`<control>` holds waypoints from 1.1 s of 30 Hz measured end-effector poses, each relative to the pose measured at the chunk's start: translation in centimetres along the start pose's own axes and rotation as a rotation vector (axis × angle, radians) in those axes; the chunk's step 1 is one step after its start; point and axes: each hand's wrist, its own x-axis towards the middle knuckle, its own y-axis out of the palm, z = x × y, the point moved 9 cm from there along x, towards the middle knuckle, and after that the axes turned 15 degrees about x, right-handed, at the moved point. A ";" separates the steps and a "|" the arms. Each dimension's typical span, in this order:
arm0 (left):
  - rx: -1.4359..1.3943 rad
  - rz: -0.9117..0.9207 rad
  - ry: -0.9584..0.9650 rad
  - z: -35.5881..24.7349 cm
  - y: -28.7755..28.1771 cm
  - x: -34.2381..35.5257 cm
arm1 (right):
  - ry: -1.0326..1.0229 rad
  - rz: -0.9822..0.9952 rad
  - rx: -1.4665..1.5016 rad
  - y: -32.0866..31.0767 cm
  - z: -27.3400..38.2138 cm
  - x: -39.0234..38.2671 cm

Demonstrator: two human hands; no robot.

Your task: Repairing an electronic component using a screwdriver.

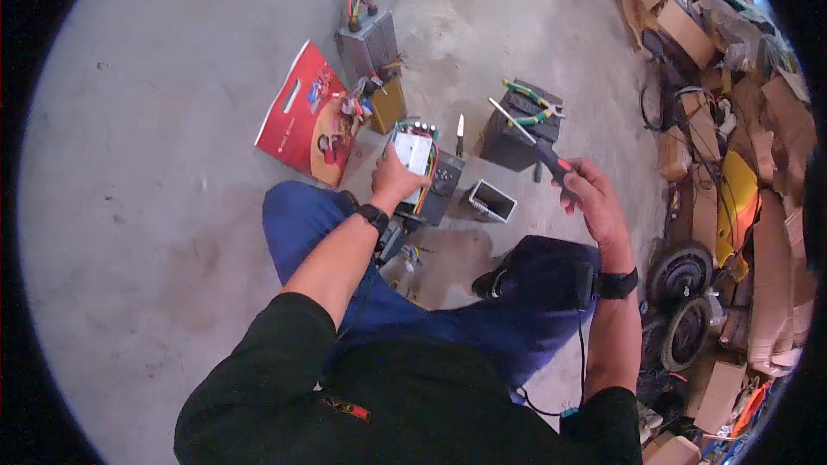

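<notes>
The circuit unit [413, 155], white-faced with coloured wires [433, 165] along its right side, is located in the left hand [396, 177], which clasps its near part, beside a dark casing [445, 182]. Well right of the unit, the right hand [591, 193] grips a long-shafted, black-and-red-handled tool [537, 145], fingers closed. Also right of the unit: a knife [460, 136], a hollow finned housing [493, 201] and a dark block [504, 148] carrying pliers [536, 117]. Left of it: a red bag [301, 125]
</notes>
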 end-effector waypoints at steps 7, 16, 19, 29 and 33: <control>-0.304 -0.182 0.154 0.3 -4.9 0.5 | -0.045 0.094 0.127 3.2 1.1 3.6; -0.951 0.202 0.355 -1.9 -15.0 -4.7 | -0.178 0.167 0.327 5.3 2.1 4.5; -0.936 0.253 0.393 -2.1 -14.7 -4.3 | -0.240 0.116 0.397 3.8 2.4 3.5; -0.950 0.244 0.424 -5.3 -11.8 -3.3 | -0.423 -0.124 0.272 1.8 3.6 2.5; -0.902 0.241 0.409 -5.8 -11.3 -3.2 | -0.370 -0.130 0.112 2.8 3.6 2.4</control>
